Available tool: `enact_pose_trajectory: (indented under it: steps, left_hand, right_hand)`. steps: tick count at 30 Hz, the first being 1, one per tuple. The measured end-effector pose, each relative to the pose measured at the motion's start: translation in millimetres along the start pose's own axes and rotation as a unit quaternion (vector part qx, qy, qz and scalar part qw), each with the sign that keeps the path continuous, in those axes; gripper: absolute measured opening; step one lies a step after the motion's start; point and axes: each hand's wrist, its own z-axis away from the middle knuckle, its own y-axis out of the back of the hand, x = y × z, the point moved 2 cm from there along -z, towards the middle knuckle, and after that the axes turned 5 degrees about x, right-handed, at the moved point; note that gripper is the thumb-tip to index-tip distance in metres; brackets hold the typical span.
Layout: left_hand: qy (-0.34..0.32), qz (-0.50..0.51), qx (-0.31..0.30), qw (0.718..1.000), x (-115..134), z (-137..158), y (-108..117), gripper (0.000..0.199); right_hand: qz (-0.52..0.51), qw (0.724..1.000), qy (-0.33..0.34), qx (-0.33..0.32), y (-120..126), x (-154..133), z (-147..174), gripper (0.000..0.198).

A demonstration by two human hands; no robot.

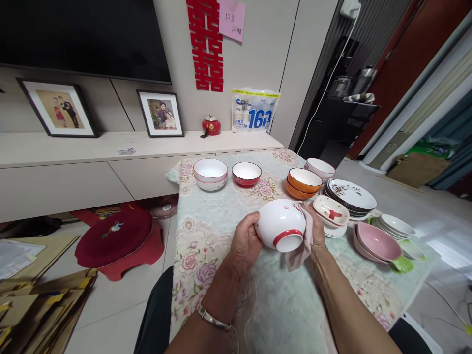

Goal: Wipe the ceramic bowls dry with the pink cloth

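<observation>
Between my hands, above the table, a white bowl (276,221) with a red foot ring is tipped so its underside faces me. My left hand (248,242) grips the bowl's left rim, thumb on the outside. On the other side, my right hand (316,227) presses a pale pink cloth (299,253) against the bowl, and the cloth hangs down below it. Some of the right fingers are hidden behind cloth and bowl. Just beyond stand two stacked white bowls (210,172), a red bowl (247,174) and stacked orange bowls (304,182).
Right of my hands are small rectangular dishes (331,211), stacked plates (352,194), pink bowls (379,242), small white bowls (397,226) and another white bowl (320,168). A flowered cloth covers the table (206,221). A red stool (118,241) stands left, near flattened cardboard (44,314).
</observation>
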Motion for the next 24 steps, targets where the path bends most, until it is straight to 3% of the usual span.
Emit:
enact_pose_trajectory:
  steps: [6, 13, 17, 21, 24]
  left_hand:
    - [-0.069, -0.13, -0.044, 0.988, 3, 1, 6, 0.028]
    - [-0.023, -0.286, -0.118, 0.951, 9, 7, 8, 0.025]
    - [-0.058, -0.339, -0.108, 0.933, 10, 10, 5, 0.025]
    - [-0.181, -0.466, -0.07, 0.863, 12, 14, -4, 0.02]
    - [-0.255, -0.519, -0.077, 0.813, 14, 17, -10, 0.012]
  right_hand:
    - [-0.008, 0.997, -0.079, -0.025, 2, -18, 5, 0.029]
    - [0.02, 0.995, -0.088, -0.049, -1, -22, 12, 0.028]
    - [0.129, 0.99, 0.053, -0.03, 0, -22, 12, 0.024]
    - [0.215, 0.938, 0.261, -0.071, -10, -35, 28, 0.014]
    - [0.217, 0.903, 0.346, -0.134, -20, -45, 43, 0.017]
